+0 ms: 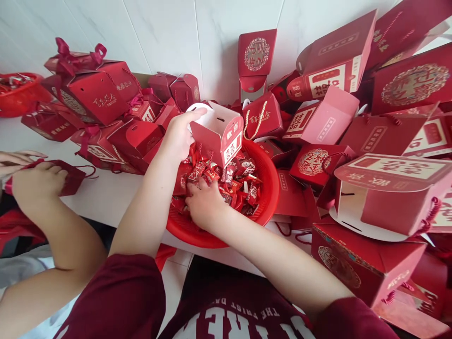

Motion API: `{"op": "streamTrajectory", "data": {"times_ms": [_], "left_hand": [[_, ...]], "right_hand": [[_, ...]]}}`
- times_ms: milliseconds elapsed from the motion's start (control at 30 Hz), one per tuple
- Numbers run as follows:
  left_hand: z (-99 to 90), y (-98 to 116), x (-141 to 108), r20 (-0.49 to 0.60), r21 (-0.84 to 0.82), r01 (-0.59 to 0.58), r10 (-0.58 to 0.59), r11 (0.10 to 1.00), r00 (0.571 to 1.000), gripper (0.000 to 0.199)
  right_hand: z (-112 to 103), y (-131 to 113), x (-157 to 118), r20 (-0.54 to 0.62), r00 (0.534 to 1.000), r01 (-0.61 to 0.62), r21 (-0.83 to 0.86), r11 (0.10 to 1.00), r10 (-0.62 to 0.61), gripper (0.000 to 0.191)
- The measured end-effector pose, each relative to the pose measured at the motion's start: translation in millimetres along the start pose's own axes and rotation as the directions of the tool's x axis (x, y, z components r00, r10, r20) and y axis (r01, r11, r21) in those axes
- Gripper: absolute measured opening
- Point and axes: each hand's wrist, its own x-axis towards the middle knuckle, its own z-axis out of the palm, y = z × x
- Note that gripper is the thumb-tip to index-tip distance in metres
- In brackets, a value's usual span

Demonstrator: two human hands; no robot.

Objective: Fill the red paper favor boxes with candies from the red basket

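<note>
My left hand (pixel 181 134) grips a red paper gift box (pixel 229 136) by its rounded white-lined flap. The box is tilted, its top open and its pale inside showing, over a red plastic basket (pixel 266 207). Many candies in red wrappers (pixel 243 176) fill the basket. Down among them, against the near left side, my right hand (pixel 206 202) has its fingers curled on wrapped candies; the fingertips are partly hidden.
Red gift boxes crowd the right side, including an open one (pixel 388 197) near me. Closed boxes with ribbons (pixel 95 92) are stacked at left. A co-worker's hands (pixel 42 183) hold a dark red box (pixel 72 179). Another red basket (pixel 17 101) stands far left, by the tiled wall (pixel 162 33).
</note>
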Motion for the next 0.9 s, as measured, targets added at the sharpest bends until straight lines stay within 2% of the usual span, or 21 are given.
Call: {"op": "streamTrajectory", "data": {"times_ms": [67, 200, 300, 467, 600, 767, 900], "left_hand": [[1.4, 2, -1, 0.024, -0.036, 0.001, 0.0, 0.999, 1.0, 0.04], [4.4, 2, -3, 0.07, -0.024, 0.015, -0.013, 1.0, 0.997, 0.039], [6.3, 2, -5, 0.061, -0.036, 0.02, -0.018, 0.999, 0.998, 0.04], [3.6, 5, -6, 0.056, -0.091, 0.004, 0.001, 0.996, 0.998, 0.042], [0.7, 6, -5, 0.033, -0.125, 0.015, -0.011, 0.992, 0.999, 0.046], [2.6, 8, -9, 0.123, -0.108, 0.014, 0.0, 0.994, 0.992, 0.041], [2.1, 9, -9, 0.139, -0.045, -0.013, 0.019, 0.999, 0.99, 0.041]], "right_hand": [[2, 12, -13, 0.014, 1.0, -0.004, -0.005, 1.0, 0.004, 0.039], [8, 34, -42, -0.085, 0.995, -0.057, 0.036, 0.998, 0.059, 0.039], [12, 45, -58, -0.149, 0.981, -0.107, 0.107, 0.989, 0.122, 0.04], [18, 62, -76, -0.18, 0.966, -0.149, 0.187, 0.971, 0.183, 0.039], [26, 72, -88, -0.216, 0.954, -0.165, 0.199, 0.966, 0.208, 0.037], [32, 75, -95, -0.219, 0.942, -0.222, 0.162, 0.961, 0.254, 0.023], [33, 78, -92, -0.297, 0.893, -0.275, 0.237, 0.932, 0.339, 0.028]]}}
